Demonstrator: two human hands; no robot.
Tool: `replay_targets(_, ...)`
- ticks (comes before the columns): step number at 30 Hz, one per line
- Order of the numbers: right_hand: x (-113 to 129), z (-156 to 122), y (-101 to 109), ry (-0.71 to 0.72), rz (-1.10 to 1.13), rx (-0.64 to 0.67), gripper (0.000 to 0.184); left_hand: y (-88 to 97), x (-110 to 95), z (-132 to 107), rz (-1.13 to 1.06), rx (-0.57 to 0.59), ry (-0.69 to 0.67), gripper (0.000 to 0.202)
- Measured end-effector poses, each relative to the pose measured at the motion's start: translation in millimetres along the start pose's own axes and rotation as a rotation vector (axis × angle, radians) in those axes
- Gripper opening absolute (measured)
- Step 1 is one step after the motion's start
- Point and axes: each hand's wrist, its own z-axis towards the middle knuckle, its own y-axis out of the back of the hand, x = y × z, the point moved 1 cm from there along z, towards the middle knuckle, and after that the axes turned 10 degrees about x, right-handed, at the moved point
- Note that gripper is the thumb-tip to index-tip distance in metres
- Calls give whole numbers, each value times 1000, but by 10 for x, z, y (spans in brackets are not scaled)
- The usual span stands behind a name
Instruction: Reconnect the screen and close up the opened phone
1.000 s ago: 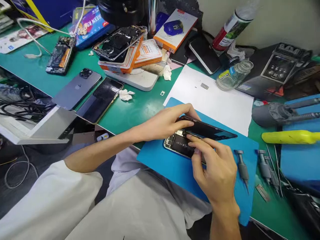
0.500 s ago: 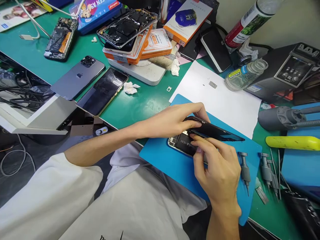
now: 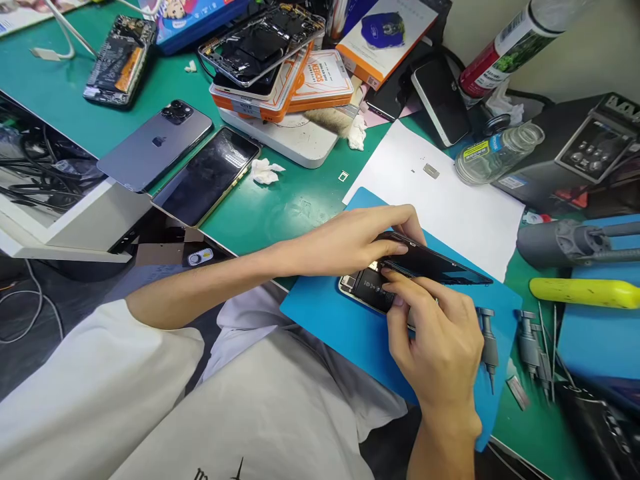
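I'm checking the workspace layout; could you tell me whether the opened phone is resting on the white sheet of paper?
No, the opened phone lies on the blue mat, beside the white sheet.

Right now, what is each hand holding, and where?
The left hand holds the lifted screen by its near end. The right hand fingertips press inside the opened phone, gripping nothing visible.

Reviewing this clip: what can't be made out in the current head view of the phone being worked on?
- Right hand fingertips' contact inside the opened phone: hidden under the lifted screen, which the left hand grips.
- Phone's right half: covered by the right hand.
- Two small parts on the white sheet: too small to identify.
- Tools at the right edge: blurred.
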Motion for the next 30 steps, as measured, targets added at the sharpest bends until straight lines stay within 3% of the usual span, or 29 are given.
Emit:
replay_targets(9,45,41,31,17,-51,7,28,5,-16,-2,5,9,26,14)
replay_targets(18,-46,-54,-45,-171,223,-55,21,5,28,-9,-16,-9,26,16)
replay_targets(30,185,119,99,47,-172,79,26,-1,26,-4,8,-18,18,18)
